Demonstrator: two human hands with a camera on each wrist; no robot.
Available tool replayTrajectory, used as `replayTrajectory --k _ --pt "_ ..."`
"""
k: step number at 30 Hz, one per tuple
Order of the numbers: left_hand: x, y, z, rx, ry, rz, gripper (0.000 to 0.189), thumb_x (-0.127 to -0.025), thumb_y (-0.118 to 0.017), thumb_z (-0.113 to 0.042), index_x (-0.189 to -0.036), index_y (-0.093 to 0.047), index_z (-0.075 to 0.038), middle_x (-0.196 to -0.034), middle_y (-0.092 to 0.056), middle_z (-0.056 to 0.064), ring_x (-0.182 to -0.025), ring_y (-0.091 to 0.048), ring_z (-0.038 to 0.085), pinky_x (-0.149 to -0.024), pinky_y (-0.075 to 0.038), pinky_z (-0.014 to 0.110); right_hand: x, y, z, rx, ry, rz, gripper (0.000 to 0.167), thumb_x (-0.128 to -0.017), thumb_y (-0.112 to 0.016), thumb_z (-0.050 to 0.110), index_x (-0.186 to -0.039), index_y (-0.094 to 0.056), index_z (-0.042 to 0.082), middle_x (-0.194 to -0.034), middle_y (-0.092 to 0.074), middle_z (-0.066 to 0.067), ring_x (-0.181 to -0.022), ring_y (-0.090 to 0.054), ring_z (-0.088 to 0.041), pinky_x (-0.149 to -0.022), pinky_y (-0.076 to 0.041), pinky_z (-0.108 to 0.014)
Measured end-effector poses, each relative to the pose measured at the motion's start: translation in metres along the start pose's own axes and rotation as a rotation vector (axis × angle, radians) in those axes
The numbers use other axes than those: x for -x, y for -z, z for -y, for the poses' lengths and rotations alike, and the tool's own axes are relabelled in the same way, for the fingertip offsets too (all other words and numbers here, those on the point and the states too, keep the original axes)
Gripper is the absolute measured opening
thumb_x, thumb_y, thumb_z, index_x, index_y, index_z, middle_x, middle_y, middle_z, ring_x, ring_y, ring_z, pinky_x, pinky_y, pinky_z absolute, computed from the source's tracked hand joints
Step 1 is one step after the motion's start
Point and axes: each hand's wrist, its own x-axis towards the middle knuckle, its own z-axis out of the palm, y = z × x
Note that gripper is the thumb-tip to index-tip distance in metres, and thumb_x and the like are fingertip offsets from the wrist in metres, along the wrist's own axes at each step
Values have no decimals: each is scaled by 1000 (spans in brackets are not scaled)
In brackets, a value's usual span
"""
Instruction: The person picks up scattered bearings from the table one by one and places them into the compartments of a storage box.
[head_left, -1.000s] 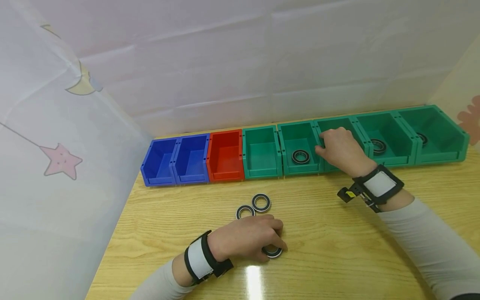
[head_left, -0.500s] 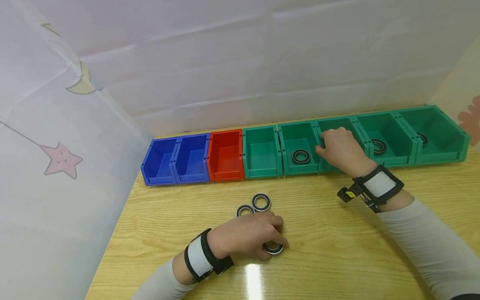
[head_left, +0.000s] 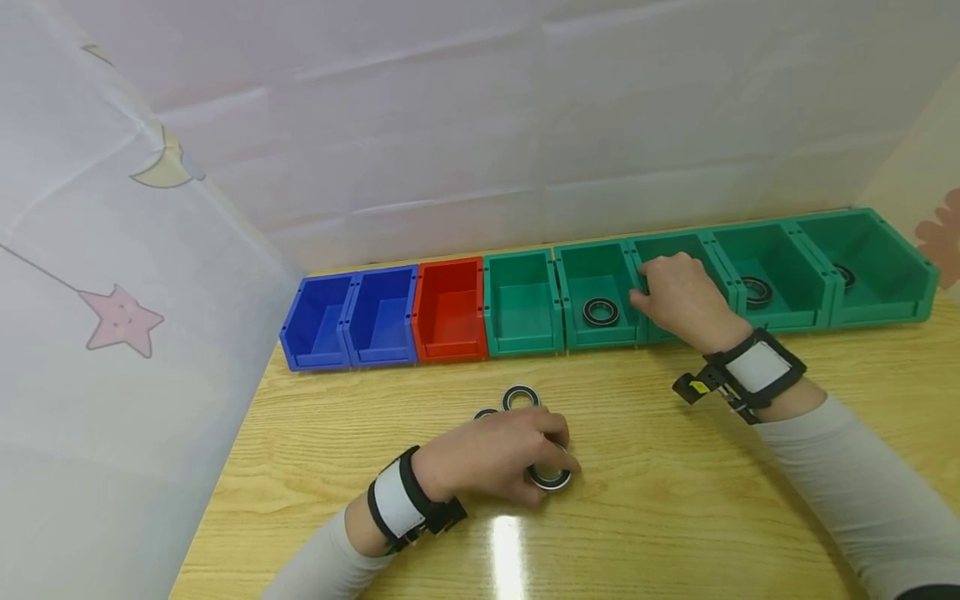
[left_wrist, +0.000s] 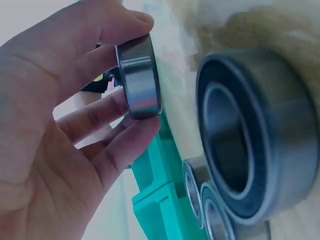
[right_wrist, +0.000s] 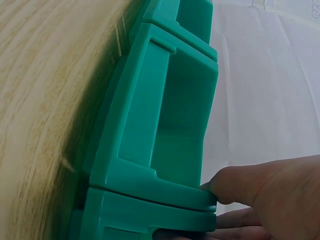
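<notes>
Pinching a bearing (head_left: 549, 477) btwn thumb & fingers, left hand (head_left: 491, 457) holds it just above the tabletop (head_left: 660, 500); two more bearings (head_left: 520, 397) lie beside it; right hand (head_left: 678, 300) – fingers curled over a green bin's (head_left: 678, 246) front wall.

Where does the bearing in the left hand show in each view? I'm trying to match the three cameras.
Head: the held bearing lies low at centre, under the left hand's fingertips.
Left wrist: the held bearing is upper left, edge-on, pinched between thumb and fingers.
Right wrist: not in it.
Shared landmark: the green bins.
</notes>
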Motion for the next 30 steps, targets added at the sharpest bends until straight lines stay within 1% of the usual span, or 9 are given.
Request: replayTrajectory --k 4,9,12,19,25,30 --pt "0 4 3 -5 -1 -17 38 -80 -79 -29 -117 -73 -32 -108 -60 -8 -98 -51 6 -84 -44 15 -1 0 0 4 -3 3 27 -90 -68 14 -68 -57 2 -56 -31 0 -42 -38 -15 -44 -27 -26" --pt "-1 9 7 -9 2 -41 39 -79 -79 -29 -117 -74 -30 -107 -60 -7 -98 -51 6 -85 -42 15 0 0 0 9 5 -2 23 -90 -68 13 -73 -62 -1 -54 -33 -1 -40 -38 -16 -43 -27 -26" --pt "-2 11 9 0 7 -45 39 -79 -80 -30 -118 -74 -29 -107 -60 -6 -99 -51 7 -86 -43 17 0 0 0 11 7 -3 22 -90 -68 13 -75 -63 -1 -54 -35 -1 -40 -38 -16 -43 -27 -26" --pt "-3 17 15 17 -1 -78 39 -80 -80 -30 -118 -74 -26 -108 -61 -4 -100 -51 8 -86 -45 17 1 -1 0 13 6 -4 25 -90 -68 13 -71 -59 1 -55 -33 0 -41 -37 -16 -43 -26 -26" --pt "-4 22 21 29 -2 -115 39 -80 -80 -28 -119 -74 -25 -109 -61 -3 -100 -52 9 -86 -45 18 1 -1 -1 -1 -2 6 20 -90 -68 13 -82 -67 -5 -53 -35 -1 -39 -38 -16 -42 -27 -26" --pt "-5 26 29 46 6 -133 38 -81 -79 -27 -118 -74 -25 -109 -60 -3 -101 -52 9 -86 -45 18 1 0 0 -2 -13 18 20 -91 -68 13 -83 -67 -5 -53 -34 -1 -40 -39 -16 -42 -28 -26"
